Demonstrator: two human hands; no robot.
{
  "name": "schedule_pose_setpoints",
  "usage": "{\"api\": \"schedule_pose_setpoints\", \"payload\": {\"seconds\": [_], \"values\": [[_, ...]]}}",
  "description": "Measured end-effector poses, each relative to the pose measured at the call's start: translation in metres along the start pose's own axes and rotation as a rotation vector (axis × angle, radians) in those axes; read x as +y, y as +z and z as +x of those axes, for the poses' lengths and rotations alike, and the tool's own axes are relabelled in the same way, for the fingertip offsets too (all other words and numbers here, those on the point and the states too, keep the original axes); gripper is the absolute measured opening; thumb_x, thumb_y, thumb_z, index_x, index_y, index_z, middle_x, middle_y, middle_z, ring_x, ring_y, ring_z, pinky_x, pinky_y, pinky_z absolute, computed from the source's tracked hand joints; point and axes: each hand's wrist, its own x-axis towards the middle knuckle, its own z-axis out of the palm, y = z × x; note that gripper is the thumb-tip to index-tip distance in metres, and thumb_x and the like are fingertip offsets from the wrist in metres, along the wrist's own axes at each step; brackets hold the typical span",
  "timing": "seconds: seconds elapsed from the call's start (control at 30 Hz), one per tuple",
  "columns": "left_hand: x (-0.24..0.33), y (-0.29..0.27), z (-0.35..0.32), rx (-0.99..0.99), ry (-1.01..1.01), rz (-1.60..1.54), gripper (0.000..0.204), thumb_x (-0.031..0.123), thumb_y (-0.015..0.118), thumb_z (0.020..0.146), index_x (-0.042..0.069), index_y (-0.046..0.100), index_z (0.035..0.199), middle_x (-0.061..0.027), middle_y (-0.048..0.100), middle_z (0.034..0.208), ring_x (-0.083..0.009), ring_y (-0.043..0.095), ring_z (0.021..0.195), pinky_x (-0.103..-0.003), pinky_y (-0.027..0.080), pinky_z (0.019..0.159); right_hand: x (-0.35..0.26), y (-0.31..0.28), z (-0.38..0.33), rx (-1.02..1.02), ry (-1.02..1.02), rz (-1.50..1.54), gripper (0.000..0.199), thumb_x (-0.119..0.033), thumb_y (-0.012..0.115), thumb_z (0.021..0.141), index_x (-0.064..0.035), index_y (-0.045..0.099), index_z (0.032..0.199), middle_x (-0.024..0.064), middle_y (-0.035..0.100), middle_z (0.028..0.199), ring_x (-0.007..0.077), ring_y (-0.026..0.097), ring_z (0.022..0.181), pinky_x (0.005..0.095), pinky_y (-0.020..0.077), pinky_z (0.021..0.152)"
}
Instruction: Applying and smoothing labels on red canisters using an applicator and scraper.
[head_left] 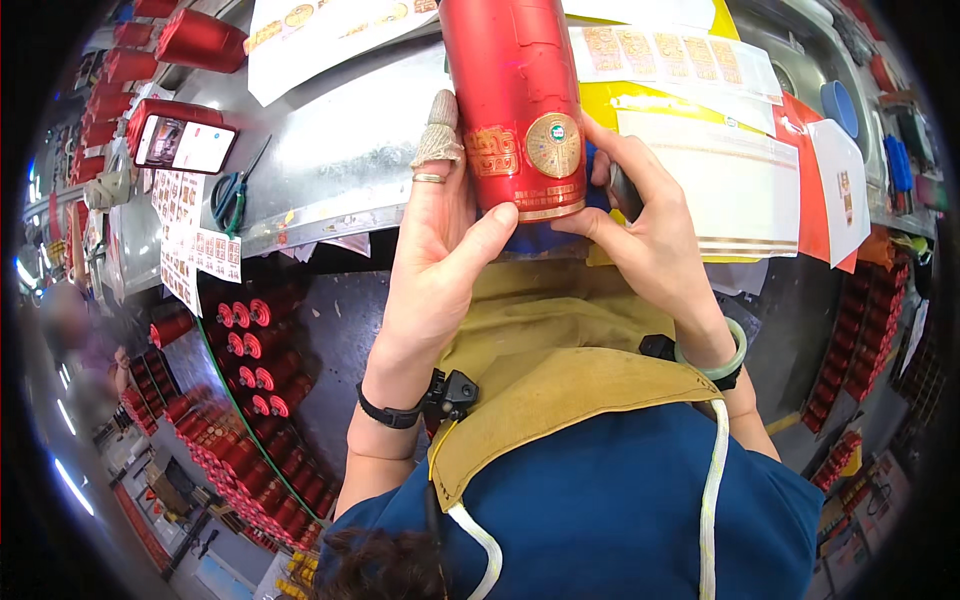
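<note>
A glossy red bottle lies tilted before me, its base toward me and its upper part cut off by the top edge. Gold lettering and a round gold medallion decorate its lower side. My left hand holds the bottle along its left side, thumb by the base; a knitted cover wraps one finger. My right hand grips the right side near the base, thumb and fingers bent around it. A dark grey piece shows behind the right fingers; its kind is unclear. Blue material shows under the base.
Sheets of gold stickers lie at right on yellow and white paper on the metal bench. At left are scissors, a phone and red bottles. Rows of red bottles stand below left. A blue cup stands far right.
</note>
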Motion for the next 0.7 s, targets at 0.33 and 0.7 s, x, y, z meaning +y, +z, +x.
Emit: {"api": "schedule_pose_setpoints", "payload": {"seconds": [0.33, 0.7], "values": [[-0.001, -0.003, 0.002, -0.019, 0.01, 0.005, 0.09, -0.011, 0.057, 0.097, 0.001, 0.004, 0.169, -0.0166, 0.016, 0.175, -0.0254, 0.022, 0.16, -0.041, 0.021, 0.129, 0.001, 0.0, 0.0, -0.002, 0.001, 0.002, 0.081, -0.004, 0.089, 0.075, -0.003, 0.057, 0.149, -0.0004, 0.052, 0.096, 0.0111, 0.05, 0.091, 0.0239, 0.043, 0.08], [-0.004, -0.012, 0.003, 0.037, 0.114, 0.054, 0.088, -0.01, 0.064, 0.096, 0.001, 0.014, 0.168, -0.0174, 0.021, 0.173, -0.0275, 0.023, 0.16, -0.046, 0.022, 0.129, -0.024, -0.014, -0.007, 0.028, 0.162, 0.284, 0.049, -0.009, 0.069, 0.101, -0.0005, 0.05, 0.145, 0.0089, 0.061, 0.116, 0.0157, 0.058, 0.105, 0.0312, 0.0493, 0.094]]}}
